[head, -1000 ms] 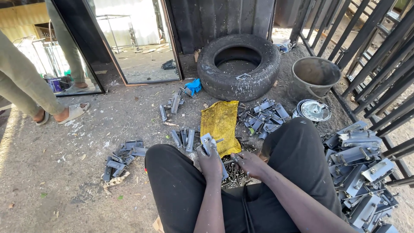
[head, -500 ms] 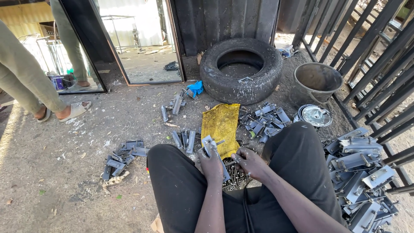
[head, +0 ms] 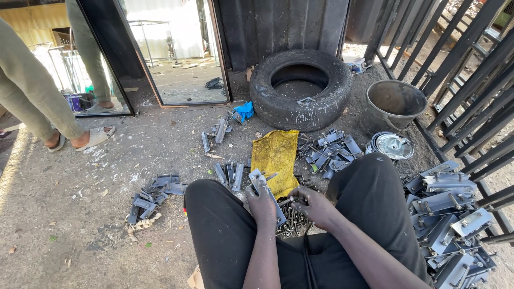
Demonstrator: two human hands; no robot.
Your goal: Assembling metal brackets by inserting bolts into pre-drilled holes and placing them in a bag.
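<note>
Bracket [head: 266, 194]: lying gripped in the left hand [head: 262, 202], raised between the knees; holding it steady is helping alignment.
Right hand [head: 313, 206]: pinching a small bolt [head: 289, 201], feeding it squarely toward the bracket.
Bolt heap [head: 292, 225]: resting just beneath.

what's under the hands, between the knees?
A heap of dark bolts or screws lies on the ground there. The left hand holds a grey metal bracket above it; the right hand covers part of the heap, so its full extent is hidden.
</note>
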